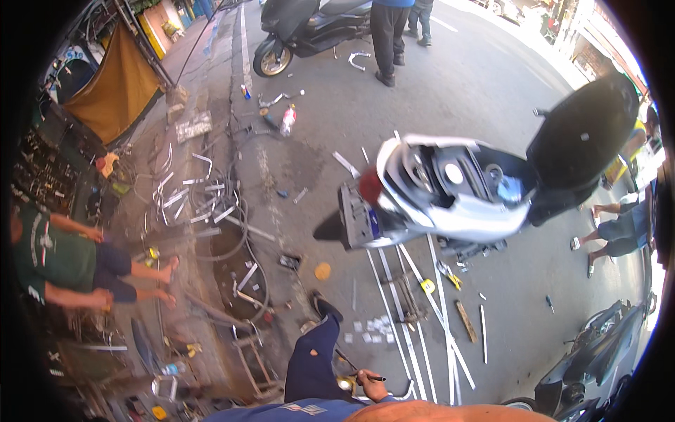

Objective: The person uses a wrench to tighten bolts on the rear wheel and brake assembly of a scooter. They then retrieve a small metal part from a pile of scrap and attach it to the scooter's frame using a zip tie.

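Note:
Near the lower edge, my right hand (373, 385) is closed around a thin dark rod-like tool (349, 361) with a black end; its exact kind is unclear. The rod slants up and left beside my knee in dark trousers (314, 355). A bent pale metal tube (406, 391) lies just right of the hand. Beyond it, long pale metal bars (448, 337) lie on the road, some crossing. A yellow tape measure (427, 285) lies on them, beside a rusty metal frame (406, 295). Several small pale squares (376, 328) lie left of the bars. My left hand is out of sight.
A white scooter (450, 211) with its seat raised stands ahead; a dark scooter (320, 32) is farther off. Cut metal pieces (204, 197) and a hose ring (266, 281) clutter the left. A person (63, 257) sits there; others stand at the far side and right.

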Motion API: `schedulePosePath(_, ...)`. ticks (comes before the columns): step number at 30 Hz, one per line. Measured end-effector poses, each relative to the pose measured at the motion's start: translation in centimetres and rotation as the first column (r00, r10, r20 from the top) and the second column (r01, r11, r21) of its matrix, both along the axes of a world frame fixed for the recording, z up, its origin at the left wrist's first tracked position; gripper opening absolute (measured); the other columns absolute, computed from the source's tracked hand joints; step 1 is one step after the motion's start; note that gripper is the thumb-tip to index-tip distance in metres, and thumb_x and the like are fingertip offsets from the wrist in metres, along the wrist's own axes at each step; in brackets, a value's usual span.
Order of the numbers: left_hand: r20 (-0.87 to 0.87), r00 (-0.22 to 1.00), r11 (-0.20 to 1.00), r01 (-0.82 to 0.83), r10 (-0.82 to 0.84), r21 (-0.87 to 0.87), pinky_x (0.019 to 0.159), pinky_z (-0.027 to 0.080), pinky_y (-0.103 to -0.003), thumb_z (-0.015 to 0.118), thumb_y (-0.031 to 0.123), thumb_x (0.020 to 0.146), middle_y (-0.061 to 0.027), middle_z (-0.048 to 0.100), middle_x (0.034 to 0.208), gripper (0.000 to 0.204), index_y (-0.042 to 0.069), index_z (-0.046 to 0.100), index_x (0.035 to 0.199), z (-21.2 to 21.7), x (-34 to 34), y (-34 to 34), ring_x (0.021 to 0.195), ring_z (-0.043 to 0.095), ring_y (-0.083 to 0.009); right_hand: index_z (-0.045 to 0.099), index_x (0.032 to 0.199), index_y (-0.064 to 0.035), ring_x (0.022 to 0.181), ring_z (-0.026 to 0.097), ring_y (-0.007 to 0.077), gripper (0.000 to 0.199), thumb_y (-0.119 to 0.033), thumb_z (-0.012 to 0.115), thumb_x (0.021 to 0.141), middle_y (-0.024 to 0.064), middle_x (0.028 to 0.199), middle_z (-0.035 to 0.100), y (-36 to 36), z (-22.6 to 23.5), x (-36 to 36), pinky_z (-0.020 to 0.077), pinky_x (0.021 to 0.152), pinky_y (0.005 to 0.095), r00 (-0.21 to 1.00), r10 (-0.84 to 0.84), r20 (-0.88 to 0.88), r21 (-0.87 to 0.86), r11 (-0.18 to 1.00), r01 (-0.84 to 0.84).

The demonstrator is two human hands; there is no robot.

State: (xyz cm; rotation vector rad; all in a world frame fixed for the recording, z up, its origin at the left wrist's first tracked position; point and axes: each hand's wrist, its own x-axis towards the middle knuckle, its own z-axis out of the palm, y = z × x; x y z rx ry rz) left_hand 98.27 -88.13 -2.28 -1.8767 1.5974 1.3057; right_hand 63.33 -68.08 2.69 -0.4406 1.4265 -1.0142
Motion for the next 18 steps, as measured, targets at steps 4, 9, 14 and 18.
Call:
schedulePosePath(4, -0.147, 0.985, 0.972, -0.120, 0.091, -0.202, 0.077, 0.048, -0.043, 0.066, 0.031, 0.083, -0.0199, 0.069, 0.089, 0.032, 0.000, 0.068, 0.091, 5.7, -2.8, -18.7, 0.083, 0.064, -0.0364, 0.063, 0.078, 0.0011, 0.065, 0.053, 0.0168, 0.040, -0.036, 0.059, 0.094, 0.0161, 0.068, 0.058, -23.2, 6.9, -1.2, 0.0448, 0.064, 0.0350, 0.906, 0.250, -0.341, -0.023, 0.962, -0.274)
schedulePosePath(9, -0.481, 0.865, 0.768, -0.403, 0.142, -0.498, 0.073, 0.048, -0.034, 0.070, 0.026, 0.082, -0.0103, 0.069, 0.084, 0.030, -0.002, 0.070, 0.091, 16.7, -7.0, -46.7, 0.079, 0.061, -0.0166, 0.047, 0.067, -0.0037, 0.060, 0.046, 0.0148, 0.040, -0.031, 0.075, 0.079, 0.0091, 0.062, 0.050, -44.4, 13.9, -3.4, 0.0426, 0.057, 0.0362, 0.915, 0.110, -0.388, -0.126, 0.977, -0.171)
schedulePosePath(14, -0.613, 0.703, 0.832, -0.540, 0.362, -0.129, 0.082, 0.049, -0.031, 0.077, 0.019, 0.074, -0.0103, 0.069, 0.092, 0.033, -0.002, 0.068, 0.098, 20.2, -8.9, -59.3, 0.087, 0.063, -0.0189, 0.053, 0.068, -0.0050, 0.064, 0.049, 0.0067, 0.023, -0.004, 0.076, 0.069, -0.0020, 0.067, 0.050, -59.0, 15.6, -7.0, 0.0426, 0.057, 0.0261, 0.790, -0.167, -0.590, -0.172, 0.982, 0.079)
schedulePosePath(18, -0.521, 0.794, 0.883, -0.446, 0.313, -0.148, 0.067, 0.048, -0.028, 0.072, 0.019, 0.082, -0.0082, 0.068, 0.084, 0.028, 0.001, 0.067, 0.102, 17.4, -7.8, -65.9, 0.076, 0.062, -0.0154, 0.057, 0.106, -0.0011, 0.078, 0.059, 0.0158, 0.035, -0.006, 0.070, 0.073, 0.0075, 0.086, 0.060, -72.7, 12.5, -10.8, 0.0478, 0.068, 0.0310, 0.885, -0.130, -0.447, 0.091, 0.978, 0.190)
